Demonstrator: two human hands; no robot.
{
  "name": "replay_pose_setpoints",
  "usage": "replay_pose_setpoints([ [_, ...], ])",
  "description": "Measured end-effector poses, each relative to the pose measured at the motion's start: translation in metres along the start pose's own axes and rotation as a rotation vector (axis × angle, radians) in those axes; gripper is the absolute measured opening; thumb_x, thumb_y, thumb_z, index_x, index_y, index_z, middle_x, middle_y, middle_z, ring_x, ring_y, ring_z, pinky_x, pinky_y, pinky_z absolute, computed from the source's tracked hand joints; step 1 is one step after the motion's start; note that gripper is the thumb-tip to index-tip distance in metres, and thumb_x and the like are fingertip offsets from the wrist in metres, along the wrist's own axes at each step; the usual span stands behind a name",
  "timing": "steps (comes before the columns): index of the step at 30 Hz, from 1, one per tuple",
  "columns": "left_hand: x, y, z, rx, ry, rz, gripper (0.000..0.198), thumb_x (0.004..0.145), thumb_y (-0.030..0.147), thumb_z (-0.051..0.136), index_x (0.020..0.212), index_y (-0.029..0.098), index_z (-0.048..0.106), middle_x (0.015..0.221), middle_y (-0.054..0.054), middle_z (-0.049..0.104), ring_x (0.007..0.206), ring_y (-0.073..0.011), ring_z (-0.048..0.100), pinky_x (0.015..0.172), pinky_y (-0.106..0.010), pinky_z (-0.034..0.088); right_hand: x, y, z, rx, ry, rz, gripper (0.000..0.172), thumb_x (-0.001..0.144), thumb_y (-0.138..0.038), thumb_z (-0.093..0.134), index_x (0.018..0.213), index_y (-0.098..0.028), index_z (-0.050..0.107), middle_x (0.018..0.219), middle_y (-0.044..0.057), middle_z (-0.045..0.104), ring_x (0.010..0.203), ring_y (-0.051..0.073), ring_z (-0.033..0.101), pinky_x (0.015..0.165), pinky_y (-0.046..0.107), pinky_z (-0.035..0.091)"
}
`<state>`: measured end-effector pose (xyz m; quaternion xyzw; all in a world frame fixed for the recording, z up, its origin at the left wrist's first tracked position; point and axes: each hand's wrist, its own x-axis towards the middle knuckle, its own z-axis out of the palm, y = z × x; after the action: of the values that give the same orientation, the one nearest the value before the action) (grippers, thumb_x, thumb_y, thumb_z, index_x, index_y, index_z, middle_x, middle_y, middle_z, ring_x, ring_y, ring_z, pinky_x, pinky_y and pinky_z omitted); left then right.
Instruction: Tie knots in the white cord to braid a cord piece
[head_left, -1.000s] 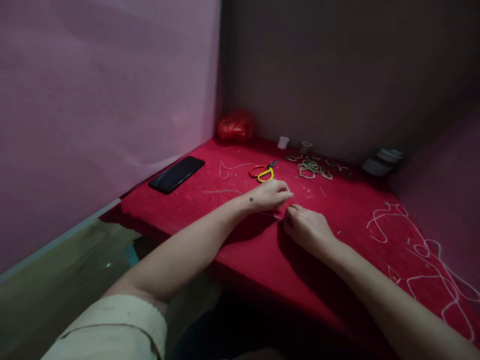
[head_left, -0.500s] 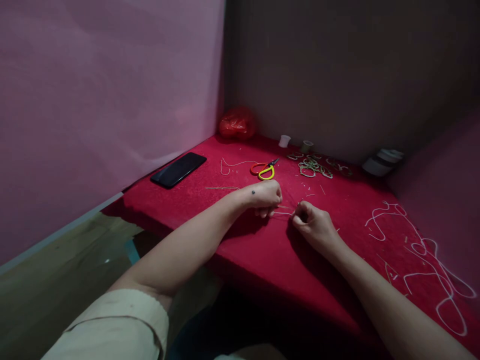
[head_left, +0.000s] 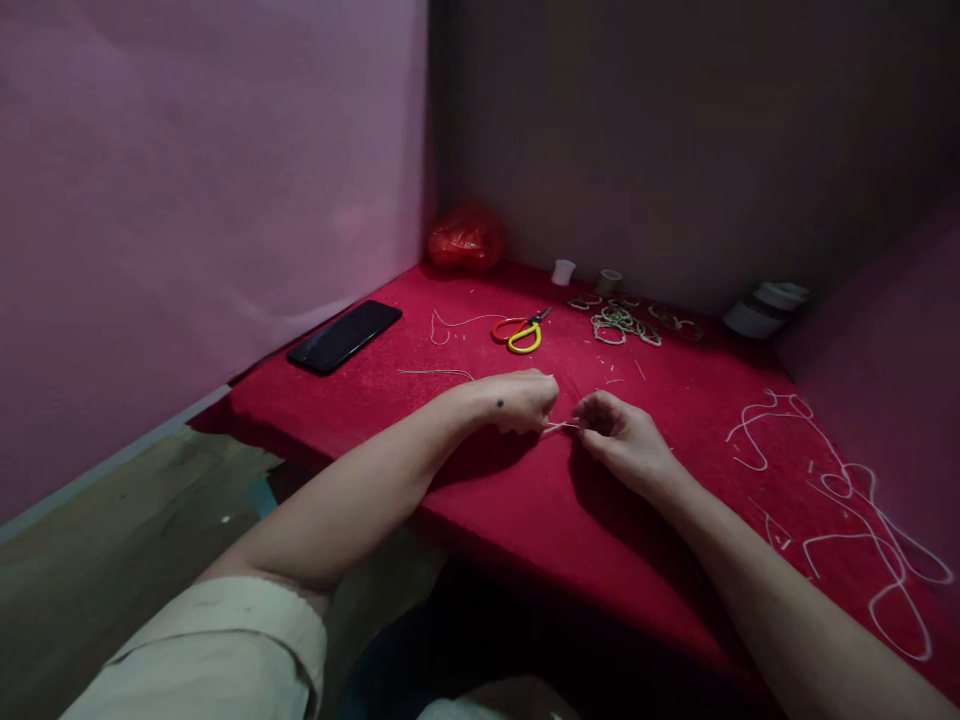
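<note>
A short stretch of thin pale cord runs between my two hands, just above the red cloth. My left hand is closed around the cord's left part, knuckles up, with its fingertips mostly hidden. From the other side my right hand pinches the cord near its fingertips, the fingers curved into a loose ring. Beyond my left hand lie scissors with one red and one yellow handle, blades pointing away. Another thin strand lies behind my left wrist.
A black phone lies at the left. Toward the back are a red plastic bag, a white spool, a darker spool, beaded loops and a white container. Tangled white cord spreads at the right.
My right hand's fingers have loosened into a wider curve and moved slightly closer to my left hand. The strands between the hands now look crossed. The whole view has shifted slightly.
</note>
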<state>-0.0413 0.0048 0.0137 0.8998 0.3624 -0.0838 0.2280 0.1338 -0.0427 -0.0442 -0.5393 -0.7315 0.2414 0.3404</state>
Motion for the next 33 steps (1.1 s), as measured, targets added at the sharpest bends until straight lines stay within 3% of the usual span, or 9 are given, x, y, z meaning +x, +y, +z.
replay_pose_setpoints([
  [5,0.005,-0.002,0.005,0.204,0.272,0.099,0.024,0.078,0.026,0.043,0.090,0.016,0.061,0.074,-0.007,0.062,0.061,-0.0146,0.051,0.049,-0.024,0.028,-0.001,-0.011,-0.001,-0.311,0.040,-0.129,0.022,0.075,-0.013,0.045,0.092,-0.016,0.059,0.081,0.007,0.061,0.073,0.017,0.057,0.068,0.029,0.043],
  [8,0.007,-0.003,0.007,0.235,0.327,0.082,0.025,0.081,0.027,0.040,0.094,0.018,0.060,0.074,-0.007,0.061,0.061,-0.0160,0.051,0.048,-0.025,0.025,-0.002,-0.016,0.000,-0.501,0.038,-0.111,0.023,0.080,-0.013,0.041,0.090,-0.017,0.062,0.087,0.009,0.059,0.077,0.019,0.058,0.069,0.029,0.043],
  [11,0.008,-0.003,0.009,0.277,0.366,0.080,0.023,0.082,0.026,0.040,0.093,0.019,0.060,0.070,-0.007,0.061,0.059,-0.0162,0.052,0.048,-0.026,0.022,-0.001,-0.017,0.000,-0.543,0.010,-0.077,0.022,0.083,-0.016,0.042,0.083,-0.019,0.063,0.085,0.008,0.058,0.076,0.018,0.058,0.068,0.029,0.042],
  [15,0.009,-0.002,0.012,0.318,0.410,0.103,0.022,0.085,0.027,0.041,0.095,0.020,0.059,0.067,-0.005,0.060,0.058,-0.0156,0.052,0.047,-0.026,0.020,0.004,-0.015,-0.002,-0.424,-0.042,-0.058,0.020,0.084,-0.020,0.043,0.083,-0.017,0.063,0.084,0.009,0.060,0.076,0.019,0.058,0.068,0.028,0.041],
  [21,0.013,-0.001,0.016,0.335,0.457,0.108,0.023,0.087,0.032,0.041,0.095,0.020,0.059,0.066,-0.005,0.061,0.058,-0.0152,0.053,0.048,-0.026,0.021,0.012,-0.010,-0.007,-0.128,-0.082,0.094,0.019,0.080,-0.027,0.046,0.077,-0.016,0.062,0.070,0.006,0.065,0.064,0.017,0.056,0.061,0.027,0.039],
  [25,0.016,-0.001,0.018,0.356,0.475,0.118,0.023,0.087,0.032,0.042,0.096,0.019,0.058,0.065,-0.005,0.061,0.057,-0.0156,0.054,0.048,-0.025,0.022,0.013,-0.008,-0.009,0.024,-0.090,0.133,0.023,0.077,-0.033,0.048,0.070,-0.016,0.061,0.063,0.003,0.061,0.058,0.014,0.050,0.056,0.026,0.036],
  [33,0.019,-0.002,0.019,0.293,0.483,0.086,0.023,0.085,0.031,0.045,0.100,0.019,0.056,0.072,-0.006,0.064,0.063,-0.0168,0.057,0.053,-0.025,0.032,0.013,-0.009,-0.008,0.118,-0.041,0.232,0.022,0.073,-0.033,0.051,0.064,-0.015,0.059,0.054,-0.001,0.051,0.049,0.009,0.038,0.047,0.023,0.029],
])
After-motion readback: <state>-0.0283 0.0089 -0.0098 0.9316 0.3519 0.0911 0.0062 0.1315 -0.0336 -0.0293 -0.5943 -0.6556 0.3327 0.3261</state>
